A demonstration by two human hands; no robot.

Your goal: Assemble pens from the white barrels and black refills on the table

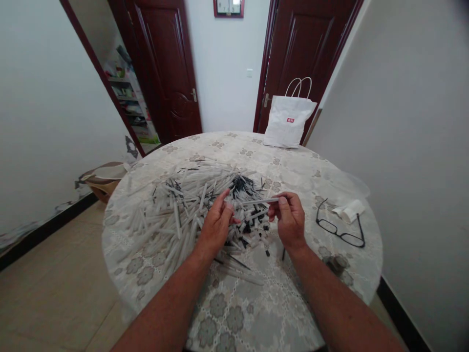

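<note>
In my right hand, a thin whitish tube is pinched between thumb and fingers and points left, nearly level. My left hand is close to the tube's free end, its index finger stretched and its thumb apart; I see nothing clearly held there. Under and beyond both hands spreads a big heap of similar translucent tubes. Thin black sticks lie bunched behind my left hand. Small black and white pieces are scattered between my wrists.
The round table has a flowered cloth. Black-framed glasses, a white roll and a small dark round object lie on the right. A white paper bag stands at the far edge. Walls flank the table.
</note>
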